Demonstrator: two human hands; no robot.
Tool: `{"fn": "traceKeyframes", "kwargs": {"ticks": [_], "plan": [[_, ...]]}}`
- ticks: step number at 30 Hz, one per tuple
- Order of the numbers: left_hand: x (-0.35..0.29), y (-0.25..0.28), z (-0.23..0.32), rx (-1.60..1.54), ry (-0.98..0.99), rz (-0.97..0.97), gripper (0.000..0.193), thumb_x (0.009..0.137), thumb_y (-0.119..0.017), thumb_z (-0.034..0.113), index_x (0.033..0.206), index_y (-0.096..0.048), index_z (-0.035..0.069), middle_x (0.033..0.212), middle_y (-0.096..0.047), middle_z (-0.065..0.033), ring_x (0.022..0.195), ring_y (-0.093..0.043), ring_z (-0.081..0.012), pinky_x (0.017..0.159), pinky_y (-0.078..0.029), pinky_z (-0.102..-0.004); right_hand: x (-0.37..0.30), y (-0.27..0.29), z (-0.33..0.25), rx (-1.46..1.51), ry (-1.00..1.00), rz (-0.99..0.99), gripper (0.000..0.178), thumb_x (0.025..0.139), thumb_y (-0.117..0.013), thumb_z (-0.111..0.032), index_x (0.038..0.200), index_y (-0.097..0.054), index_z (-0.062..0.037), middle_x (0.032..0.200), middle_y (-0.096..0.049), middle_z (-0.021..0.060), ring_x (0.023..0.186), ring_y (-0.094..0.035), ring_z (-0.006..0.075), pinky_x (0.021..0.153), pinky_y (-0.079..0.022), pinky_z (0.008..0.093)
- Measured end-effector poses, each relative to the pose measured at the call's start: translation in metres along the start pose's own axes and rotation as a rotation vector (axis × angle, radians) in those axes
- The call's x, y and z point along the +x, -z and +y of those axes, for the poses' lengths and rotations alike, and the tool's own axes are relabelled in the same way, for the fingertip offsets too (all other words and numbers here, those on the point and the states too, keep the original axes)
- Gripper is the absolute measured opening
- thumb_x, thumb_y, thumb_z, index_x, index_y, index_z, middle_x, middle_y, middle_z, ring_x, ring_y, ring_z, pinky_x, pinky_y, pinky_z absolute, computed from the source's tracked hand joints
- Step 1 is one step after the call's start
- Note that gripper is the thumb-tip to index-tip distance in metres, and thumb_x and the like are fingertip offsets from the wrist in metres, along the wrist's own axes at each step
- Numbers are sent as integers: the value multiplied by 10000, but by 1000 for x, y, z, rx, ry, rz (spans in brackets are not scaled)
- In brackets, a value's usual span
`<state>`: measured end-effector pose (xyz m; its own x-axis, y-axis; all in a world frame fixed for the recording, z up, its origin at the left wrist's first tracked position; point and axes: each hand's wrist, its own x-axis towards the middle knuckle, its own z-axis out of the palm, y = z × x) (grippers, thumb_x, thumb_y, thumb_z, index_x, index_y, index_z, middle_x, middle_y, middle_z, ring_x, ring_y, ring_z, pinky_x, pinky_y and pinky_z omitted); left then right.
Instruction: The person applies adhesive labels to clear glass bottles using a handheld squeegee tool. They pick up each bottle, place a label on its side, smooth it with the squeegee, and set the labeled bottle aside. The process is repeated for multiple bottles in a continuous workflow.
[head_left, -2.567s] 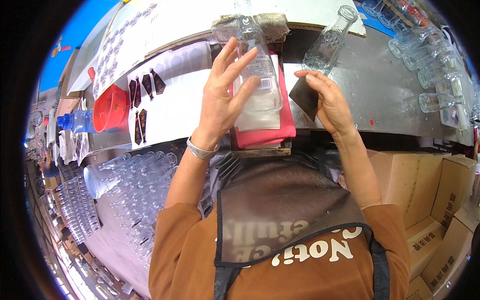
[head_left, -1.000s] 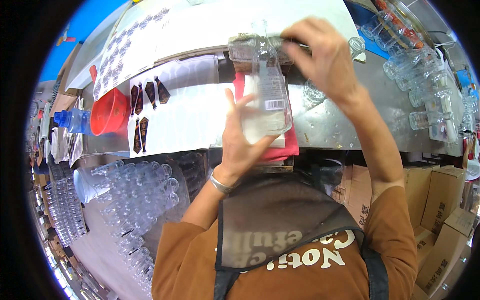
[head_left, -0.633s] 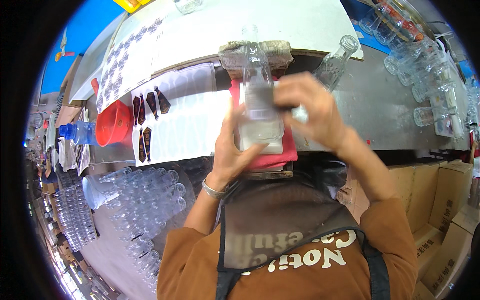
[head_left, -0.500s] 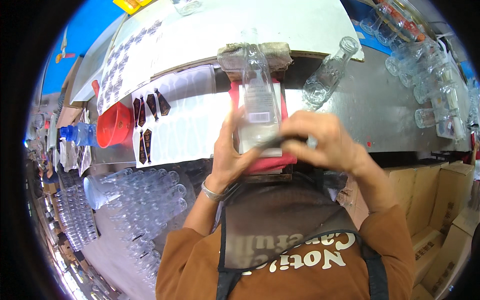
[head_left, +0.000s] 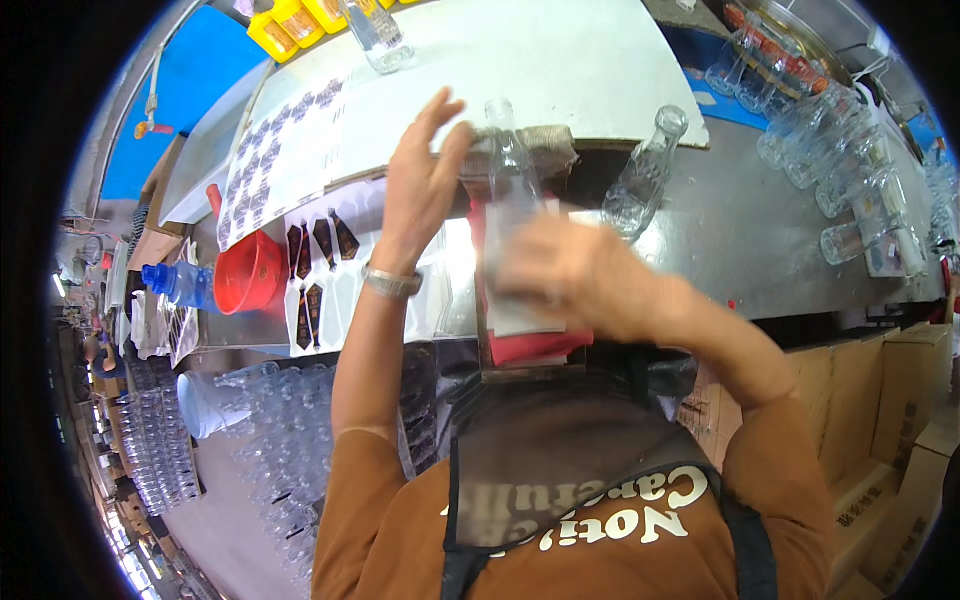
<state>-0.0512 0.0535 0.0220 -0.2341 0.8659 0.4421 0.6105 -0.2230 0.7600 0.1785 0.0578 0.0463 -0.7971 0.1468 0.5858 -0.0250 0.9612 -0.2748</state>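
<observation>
A clear glass bottle (head_left: 512, 155) lies on its back in front of me, its neck on a grey cloth-wrapped rest (head_left: 553, 148). White paper and a red cloth (head_left: 540, 348) are beneath its body. My right hand (head_left: 575, 265) is curled over the bottle's lower part, blurred by motion; what it grips is hidden. My left hand (head_left: 425, 175) is raised beside the bottle's neck, open, fingers apart, holding nothing. A sheet of labels (head_left: 427, 290) with several dark tie-shaped stickers (head_left: 323, 240) lies left of it.
Another glass bottle (head_left: 643, 180) leans on the right, by the white board (head_left: 570, 60). Glassware (head_left: 845, 240) crowds the far right. A red basket (head_left: 248, 272) and a blue-capped bottle (head_left: 180, 285) stand left. Many bottles (head_left: 275, 430) fill the lower left; cardboard boxes (head_left: 850, 400) stand lower right.
My left hand has left the bottle's side and moved up and left, opening. My right hand has shifted left over the bottle; the dark strip it held no longer shows clearly. The view has shifted slightly.
</observation>
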Motion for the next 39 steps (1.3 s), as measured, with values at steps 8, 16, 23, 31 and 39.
{"fn": "traceKeyframes", "kwargs": {"ticks": [8,16,23,31,39], "plan": [[18,-32,14,204,112,-56,597,914,-731,282,1368,-538,-56,1059,-723,-188,956,-711,-237,856,-547,-325,-21,11,4,216,-191,218,130,817,-738,-33,923,-662,-38,902,-680,122,772,-652,300,704,-540,394],[13,53,107,-182,-14,377,504,1025,-592,170,1450,-438,-52,1173,-674,-176,1018,-713,-232,856,-562,-302,-67,76,-30,777,-747,49,257,906,-585,-26,1147,-672,-30,957,-669,89,853,-641,202,793,-509,299],[149,103,30,203,-256,493,438,1007,-643,243,1354,-556,-9,1089,-718,-122,1042,-705,-160,788,-502,-209,-88,100,28,723,-957,571,296,1042,-476,-248,995,-637,-4,797,-599,31,624,-473,39,565,-368,188],[219,84,-63,383,-252,582,517,914,-730,405,1301,-634,75,1018,-739,-151,937,-713,-228,797,-540,-332,-56,95,57,279,-802,515,426,926,-677,-127,1337,-601,-44,1192,-659,49,559,-429,8,511,-364,189],[204,98,-58,616,-246,553,806,887,-733,489,1452,-472,-23,1370,-597,-230,1270,-593,-295,1025,-486,-380,-41,79,77,-89,-630,177,342,948,-681,-198,1250,-619,-49,858,-714,37,625,-576,83,570,-454,245]]}}
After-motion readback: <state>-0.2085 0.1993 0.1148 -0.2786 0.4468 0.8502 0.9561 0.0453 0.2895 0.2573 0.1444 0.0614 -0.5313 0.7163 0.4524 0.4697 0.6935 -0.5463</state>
